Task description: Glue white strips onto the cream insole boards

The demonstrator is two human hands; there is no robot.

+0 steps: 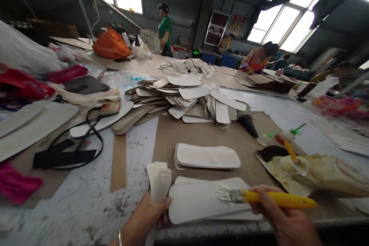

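Observation:
My right hand [272, 207] is closed around the yellow handle of a paintbrush [276, 198]. The brush's pale bristles rest on the top white rounded panel [196, 201] of a small pile at the table's front edge. In my left hand [152, 213] is a bunch of cream strips [159, 178], gripped between thumb and fingers. That hand is at the left end of the panel, its thumb at the panel's edge. Just behind lies a neat stack of similar white panels [207, 155].
A large loose heap of panels [184, 100] lies farther back. To the right are a yellowish container [331, 173] with another yellow handle, green-tipped bottles [284, 136] and a black cone [248, 125]. Black straps [66, 157] lie left. People work at the back, one in a green shirt [165, 30].

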